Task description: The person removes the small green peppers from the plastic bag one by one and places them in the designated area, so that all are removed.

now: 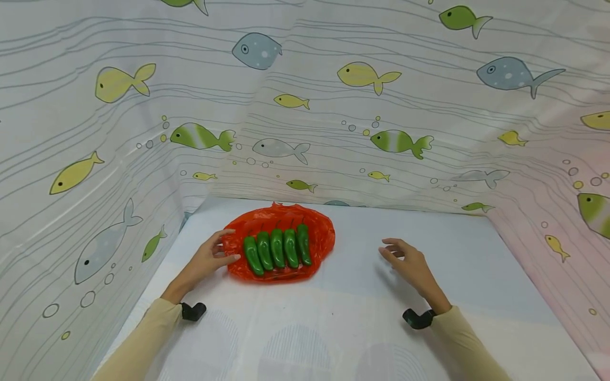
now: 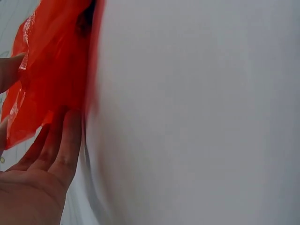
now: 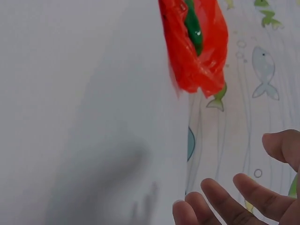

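Note:
Several glossy green peppers (image 1: 277,248) lie side by side in an opened red plastic bag (image 1: 323,233) on the white table, left of middle. My left hand (image 1: 209,255) is at the bag's left edge, fingers and thumb spread around it. In the left wrist view, its loosely straight fingers (image 2: 63,145) touch the red plastic. My right hand (image 1: 407,262) hovers over the table to the right, apart from the bag, with nothing in its relaxed fingers. From the right wrist view, the bag's far end (image 3: 208,70) shows with one green pepper (image 3: 193,28).
A white cloth with printed fish (image 1: 281,148) hangs behind the table (image 1: 357,317) and along both sides. Dark wrist mounts (image 1: 193,311) sit at both sleeve cuffs. The right hand's shadow falls on the tabletop.

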### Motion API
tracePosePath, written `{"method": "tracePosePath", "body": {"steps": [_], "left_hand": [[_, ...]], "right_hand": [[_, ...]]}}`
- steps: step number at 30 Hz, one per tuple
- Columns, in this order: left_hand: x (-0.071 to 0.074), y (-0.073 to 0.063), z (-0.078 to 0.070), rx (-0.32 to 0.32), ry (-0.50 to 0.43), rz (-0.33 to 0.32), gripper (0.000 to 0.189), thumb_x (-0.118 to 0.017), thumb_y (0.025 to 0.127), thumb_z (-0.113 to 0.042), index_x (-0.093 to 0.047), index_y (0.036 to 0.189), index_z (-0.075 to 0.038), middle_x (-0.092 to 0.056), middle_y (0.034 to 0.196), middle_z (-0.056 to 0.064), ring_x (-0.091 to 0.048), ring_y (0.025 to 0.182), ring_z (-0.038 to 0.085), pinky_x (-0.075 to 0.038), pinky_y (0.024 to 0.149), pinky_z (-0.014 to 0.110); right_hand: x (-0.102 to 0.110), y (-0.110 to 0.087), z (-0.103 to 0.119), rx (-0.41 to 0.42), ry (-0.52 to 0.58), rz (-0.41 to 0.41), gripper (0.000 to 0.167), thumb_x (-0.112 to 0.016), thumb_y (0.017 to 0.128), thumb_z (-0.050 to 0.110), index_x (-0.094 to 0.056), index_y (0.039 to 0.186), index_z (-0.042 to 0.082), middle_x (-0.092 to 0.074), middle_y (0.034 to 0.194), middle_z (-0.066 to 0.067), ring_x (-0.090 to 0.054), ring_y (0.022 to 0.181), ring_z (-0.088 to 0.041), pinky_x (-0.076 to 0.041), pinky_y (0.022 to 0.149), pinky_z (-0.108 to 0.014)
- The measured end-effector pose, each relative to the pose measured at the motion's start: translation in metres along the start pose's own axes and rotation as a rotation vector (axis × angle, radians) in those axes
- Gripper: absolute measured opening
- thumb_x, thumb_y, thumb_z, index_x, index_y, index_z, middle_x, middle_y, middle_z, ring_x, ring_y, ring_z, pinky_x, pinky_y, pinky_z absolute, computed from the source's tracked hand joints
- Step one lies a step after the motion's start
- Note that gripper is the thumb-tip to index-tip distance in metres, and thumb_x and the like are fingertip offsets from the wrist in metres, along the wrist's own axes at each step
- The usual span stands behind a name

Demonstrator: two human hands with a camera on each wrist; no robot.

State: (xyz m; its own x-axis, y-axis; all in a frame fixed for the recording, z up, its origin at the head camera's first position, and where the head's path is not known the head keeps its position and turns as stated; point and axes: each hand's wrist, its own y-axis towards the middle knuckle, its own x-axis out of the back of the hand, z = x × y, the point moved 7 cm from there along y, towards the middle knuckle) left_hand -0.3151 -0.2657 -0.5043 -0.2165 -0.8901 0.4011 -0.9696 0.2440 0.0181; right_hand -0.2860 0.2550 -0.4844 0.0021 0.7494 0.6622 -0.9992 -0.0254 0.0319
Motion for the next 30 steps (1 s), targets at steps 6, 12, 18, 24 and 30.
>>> {"method": "tracePosePath", "body": {"steps": [6, 12, 18, 24, 30], "left_hand": [[-0.003, 0.000, -0.001, 0.011, 0.000, 0.004, 0.076, -0.083, 0.090, -0.025, -0.040, 0.153, -0.016, -0.047, 0.147, 0.018, -0.057, 0.124, 0.039, -0.054, 0.091, 0.026], [-0.005, -0.001, 0.000, 0.027, -0.006, 0.010, 0.077, -0.083, 0.090, -0.024, -0.040, 0.153, -0.017, -0.046, 0.150, 0.017, -0.058, 0.123, 0.039, -0.055, 0.089, 0.026], [-0.005, 0.000, 0.002, 0.026, -0.008, 0.013, 0.078, -0.083, 0.089, -0.024, -0.040, 0.153, -0.016, -0.047, 0.150, 0.018, -0.059, 0.123, 0.038, -0.055, 0.090, 0.026], [-0.005, 0.001, 0.004, 0.036, 0.006, 0.011, 0.078, -0.083, 0.089, -0.026, -0.040, 0.153, -0.017, -0.045, 0.152, 0.017, -0.056, 0.127, 0.039, -0.054, 0.094, 0.030], [-0.006, 0.001, 0.004, 0.039, 0.011, 0.007, 0.077, -0.083, 0.089, -0.025, -0.041, 0.153, -0.018, -0.045, 0.152, 0.017, -0.056, 0.127, 0.038, -0.053, 0.093, 0.028]], "right_hand": [[-0.020, 0.011, 0.020, 0.027, 0.026, 0.034, 0.056, -0.065, 0.099, 0.051, -0.060, 0.141, 0.014, -0.070, 0.124, -0.011, -0.067, 0.107, -0.027, -0.058, 0.077, -0.037], [-0.043, 0.019, 0.041, 0.066, 0.075, 0.084, 0.055, -0.067, 0.098, 0.049, -0.061, 0.140, 0.014, -0.072, 0.119, -0.007, -0.068, 0.098, -0.021, -0.056, 0.073, -0.034], [-0.063, 0.026, 0.064, 0.109, 0.098, 0.110, 0.051, -0.070, 0.098, 0.044, -0.063, 0.137, 0.013, -0.072, 0.113, -0.004, -0.067, 0.095, -0.020, -0.058, 0.072, -0.032], [-0.077, 0.034, 0.083, 0.147, 0.124, 0.135, 0.050, -0.072, 0.097, 0.041, -0.064, 0.137, 0.012, -0.072, 0.112, -0.005, -0.067, 0.096, -0.021, -0.060, 0.071, -0.032], [-0.091, 0.042, 0.097, 0.188, 0.127, 0.146, 0.046, -0.074, 0.096, 0.037, -0.066, 0.132, 0.010, -0.072, 0.109, -0.005, -0.068, 0.096, -0.020, -0.059, 0.071, -0.031]]}}
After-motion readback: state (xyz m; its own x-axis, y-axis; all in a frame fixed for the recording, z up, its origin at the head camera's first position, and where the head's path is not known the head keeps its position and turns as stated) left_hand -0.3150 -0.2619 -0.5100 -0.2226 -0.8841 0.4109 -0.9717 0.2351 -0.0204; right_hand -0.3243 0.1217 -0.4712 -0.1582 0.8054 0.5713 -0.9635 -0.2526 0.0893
